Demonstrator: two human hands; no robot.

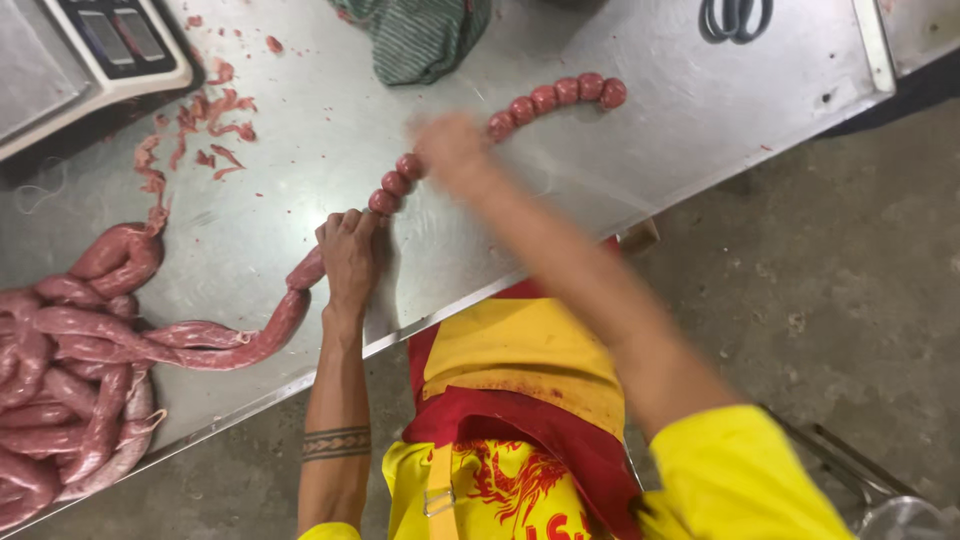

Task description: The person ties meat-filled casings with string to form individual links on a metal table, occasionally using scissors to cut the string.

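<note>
Two hands work a long sausage rope on a steel table.

The left hand (348, 255) is closed around the sausage rope (250, 340) where the smooth, unlinked length ends; that length trails from the fist down-left to a coiled heap (70, 380) at the table's (620, 160) left edge. Just beyond the fist, the chain of small round links (555, 95) runs up-right across the table. The right hand (450, 148) is blurred over that chain, a few links past the left; whether it grips cannot be told. Meat scraps (205, 125) lie near a scale (95, 45); a striped cloth (420, 38) and scissors (735, 18) sit at the far edge.
</note>
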